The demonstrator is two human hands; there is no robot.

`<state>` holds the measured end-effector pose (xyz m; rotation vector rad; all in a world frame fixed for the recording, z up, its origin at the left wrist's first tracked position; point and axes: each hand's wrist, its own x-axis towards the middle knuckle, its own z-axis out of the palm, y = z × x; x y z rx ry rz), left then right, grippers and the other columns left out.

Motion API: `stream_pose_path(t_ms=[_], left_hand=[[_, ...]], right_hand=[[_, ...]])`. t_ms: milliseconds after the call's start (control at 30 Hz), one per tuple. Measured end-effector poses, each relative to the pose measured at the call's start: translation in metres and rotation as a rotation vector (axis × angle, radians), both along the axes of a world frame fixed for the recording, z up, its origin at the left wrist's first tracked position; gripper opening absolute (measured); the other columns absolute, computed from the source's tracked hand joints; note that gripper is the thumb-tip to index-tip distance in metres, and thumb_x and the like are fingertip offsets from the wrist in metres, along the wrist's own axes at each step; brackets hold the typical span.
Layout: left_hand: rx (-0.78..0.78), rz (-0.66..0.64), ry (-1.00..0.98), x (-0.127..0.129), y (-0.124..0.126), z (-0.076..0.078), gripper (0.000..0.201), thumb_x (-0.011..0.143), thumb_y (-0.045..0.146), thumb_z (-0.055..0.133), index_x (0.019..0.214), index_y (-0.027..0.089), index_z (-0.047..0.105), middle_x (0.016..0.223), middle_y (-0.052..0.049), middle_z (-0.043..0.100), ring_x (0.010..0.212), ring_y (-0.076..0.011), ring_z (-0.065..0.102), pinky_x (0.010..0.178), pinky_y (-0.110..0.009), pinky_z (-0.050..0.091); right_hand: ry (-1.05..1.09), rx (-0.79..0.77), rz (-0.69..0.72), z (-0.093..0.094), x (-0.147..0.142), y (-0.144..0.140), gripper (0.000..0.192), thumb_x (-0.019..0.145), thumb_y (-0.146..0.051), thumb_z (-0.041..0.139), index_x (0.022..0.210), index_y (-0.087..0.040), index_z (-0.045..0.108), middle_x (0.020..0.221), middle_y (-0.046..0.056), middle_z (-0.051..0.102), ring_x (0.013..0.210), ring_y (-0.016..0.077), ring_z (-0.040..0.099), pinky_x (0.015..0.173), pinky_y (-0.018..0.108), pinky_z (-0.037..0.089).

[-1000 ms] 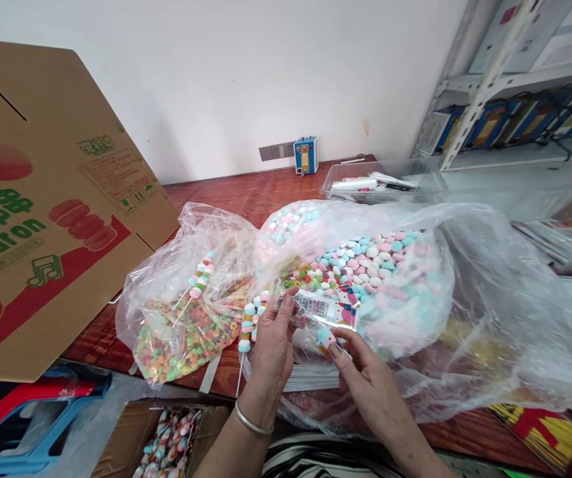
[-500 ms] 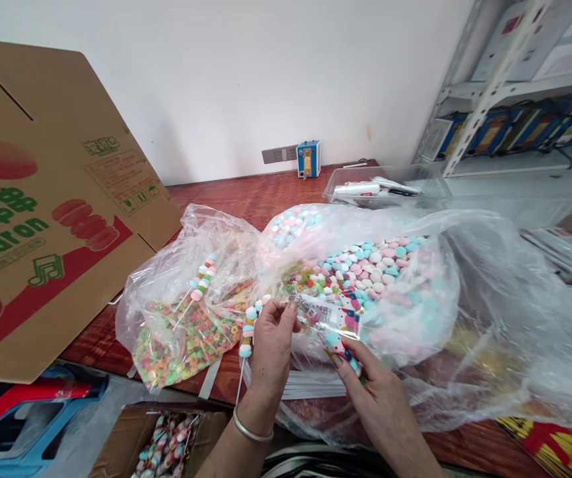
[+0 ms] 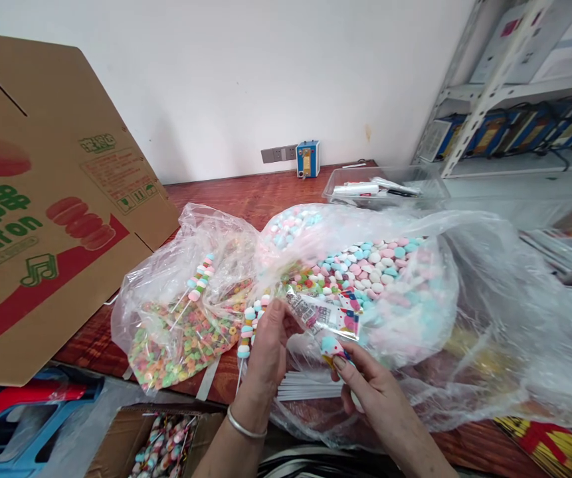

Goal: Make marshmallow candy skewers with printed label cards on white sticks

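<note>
My left hand (image 3: 268, 348), with a bangle on the wrist, has thumb and fingers closed at the near-left end of a clear printed wrapper (image 3: 323, 313). Between the thumb and fingers of my right hand (image 3: 368, 385) is a wrapped candy skewer (image 3: 333, 348); blue and white candy shows through its film, and the rest is hidden by the hand. Beside my left wrist are candy skewers (image 3: 246, 332) of marshmallow-like pieces and rings. Beyond both hands a large clear bag (image 3: 390, 219) spreads open, full of pink, blue and white candies (image 3: 373, 269) with ring candies (image 3: 310, 282).
On the left, a bag of ring candies (image 3: 181, 355) has two skewers (image 3: 200, 279) on top. A big carton (image 3: 71, 199) stands beside it. Below is a box (image 3: 111, 438) of wrapped candies. White sticks (image 3: 310, 386) lie under my hands. A clear tray (image 3: 333, 192) sits behind.
My left fingers have shifted slightly down and left along the wrapper. My right hand has tilted, its fingers curling further under the wrapped skewer.
</note>
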<state>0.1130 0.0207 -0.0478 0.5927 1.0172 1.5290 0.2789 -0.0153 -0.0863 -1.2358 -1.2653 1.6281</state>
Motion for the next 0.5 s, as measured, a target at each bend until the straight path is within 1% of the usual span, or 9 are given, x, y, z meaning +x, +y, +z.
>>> stream_pose_path(t_ms=[67, 100, 133, 200, 267, 333, 400, 467, 500], left_hand=[[-0.037, -0.057, 0.264, 0.001, -0.003, -0.002, 0.034, 0.071, 0.046, 0.076, 0.066, 0.016, 0.061, 0.059, 0.001, 0.058, 0.057, -0.0108, 0.05, 0.058, -0.022, 0.038], [-0.062, -0.092, 0.363, 0.002, -0.005, -0.002, 0.033, 0.07, 0.042, 0.078, 0.063, 0.016, 0.06, 0.056, 0.002, 0.057, 0.056, -0.0104, 0.049, 0.056, -0.022, 0.036], [-0.084, -0.12, 0.425, 0.003, -0.006, -0.003, 0.032, 0.07, 0.041, 0.078, 0.062, 0.016, 0.06, 0.056, 0.001, 0.057, 0.056, -0.0106, 0.05, 0.056, -0.022, 0.036], [-0.109, -0.142, 0.463, 0.004, -0.007, -0.002, 0.029, 0.073, 0.04, 0.075, 0.064, 0.016, 0.061, 0.058, 0.001, 0.059, 0.058, -0.0116, 0.052, 0.058, -0.022, 0.038], [-0.114, -0.16, 0.448, 0.003, -0.007, -0.001, 0.027, 0.075, 0.039, 0.073, 0.066, 0.016, 0.063, 0.059, 0.0, 0.06, 0.059, -0.0123, 0.054, 0.06, -0.023, 0.04], [-0.096, -0.205, 0.403, 0.0, -0.006, 0.001, 0.026, 0.076, 0.037, 0.073, 0.066, 0.015, 0.063, 0.061, -0.001, 0.061, 0.061, -0.0125, 0.055, 0.062, -0.023, 0.041], [-0.063, -0.221, 0.316, 0.0, -0.006, 0.003, 0.023, 0.075, 0.035, 0.075, 0.068, 0.015, 0.065, 0.065, -0.002, 0.062, 0.063, -0.0122, 0.055, 0.064, -0.023, 0.042], [-0.036, -0.219, 0.17, 0.005, -0.008, 0.003, 0.024, 0.073, 0.036, 0.077, 0.083, 0.016, 0.068, 0.079, -0.004, 0.067, 0.07, -0.0131, 0.058, 0.069, -0.024, 0.044], [-0.033, -0.23, 0.092, 0.01, -0.009, 0.002, 0.029, 0.072, 0.037, 0.078, 0.091, 0.017, 0.069, 0.087, -0.005, 0.068, 0.073, -0.0138, 0.059, 0.07, -0.025, 0.045]], right_hand=[[-0.067, 0.045, -0.021, 0.002, 0.0, 0.001, 0.042, 0.089, -0.055, 0.053, 0.116, -0.023, 0.06, 0.073, -0.002, 0.06, 0.045, 0.0105, 0.051, 0.045, 0.023, 0.038], [-0.115, 0.076, -0.032, 0.004, 0.001, 0.002, 0.041, 0.089, -0.054, 0.053, 0.116, -0.023, 0.061, 0.07, -0.002, 0.06, 0.046, 0.0114, 0.051, 0.047, 0.024, 0.039], [-0.168, 0.109, -0.044, 0.005, 0.001, 0.002, 0.041, 0.09, -0.053, 0.053, 0.116, -0.023, 0.062, 0.066, -0.003, 0.059, 0.046, 0.0123, 0.051, 0.048, 0.025, 0.04], [-0.256, 0.162, -0.073, 0.009, 0.003, 0.003, 0.04, 0.09, -0.052, 0.053, 0.114, -0.022, 0.063, 0.059, -0.004, 0.056, 0.048, 0.0136, 0.05, 0.051, 0.025, 0.04], [-0.269, 0.16, -0.086, 0.01, 0.004, 0.002, 0.042, 0.09, -0.053, 0.052, 0.116, -0.022, 0.063, 0.058, -0.004, 0.056, 0.048, 0.0138, 0.049, 0.051, 0.025, 0.04], [-0.207, 0.105, -0.069, 0.009, 0.005, 0.002, 0.043, 0.09, -0.054, 0.052, 0.118, -0.022, 0.06, 0.064, -0.004, 0.058, 0.048, 0.0128, 0.05, 0.049, 0.025, 0.039], [-0.117, 0.049, -0.05, 0.007, 0.005, 0.001, 0.043, 0.089, -0.054, 0.053, 0.118, -0.023, 0.059, 0.071, -0.003, 0.059, 0.046, 0.0107, 0.051, 0.046, 0.023, 0.038], [-0.035, 0.022, -0.031, 0.005, 0.002, 0.001, 0.041, 0.089, -0.054, 0.054, 0.117, -0.024, 0.059, 0.075, -0.003, 0.059, 0.045, 0.0089, 0.051, 0.044, 0.022, 0.037], [-0.003, 0.02, -0.019, 0.006, 0.0, 0.001, 0.04, 0.089, -0.054, 0.055, 0.115, -0.023, 0.059, 0.075, -0.003, 0.058, 0.044, 0.0082, 0.051, 0.043, 0.021, 0.036]])
